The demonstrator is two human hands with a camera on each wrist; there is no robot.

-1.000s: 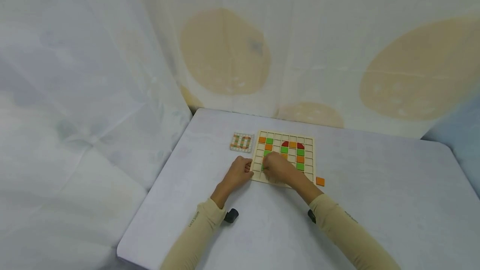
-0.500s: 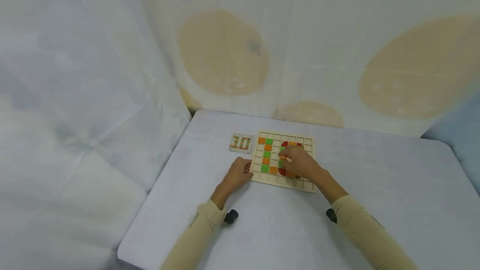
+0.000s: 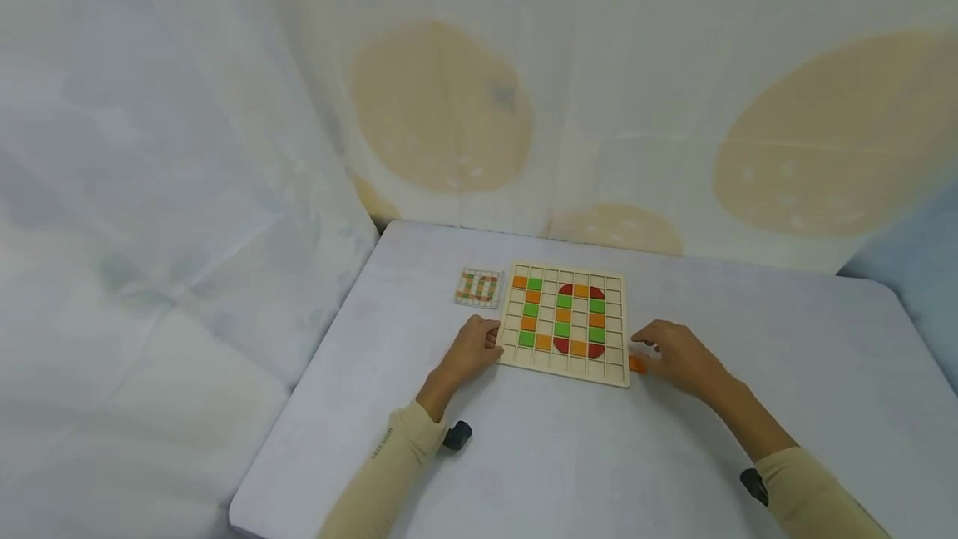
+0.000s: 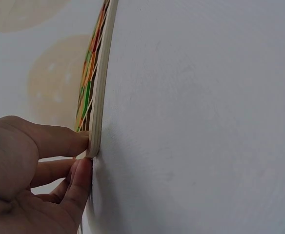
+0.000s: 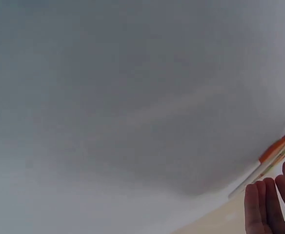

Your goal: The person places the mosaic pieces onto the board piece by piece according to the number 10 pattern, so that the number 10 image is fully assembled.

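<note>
At a white table (image 3: 569, 447), a wooden grid board (image 3: 566, 373) bearing a tiled "10" lies between two hands. The left hand (image 3: 470, 349) pinches its near-left corner, fingers (image 4: 67, 141) curled on the edge. The right hand (image 3: 677, 356), fingers loosely spread, reaches a loose orange tile (image 3: 636, 364) at its fingertips, just off the board's right corner. A clean pinch by the tile's edges seems best, with the board held steady. Only the left wrist view shows the grip on the board's rim; only the head view shows the pattern card (image 3: 479, 287).
</note>
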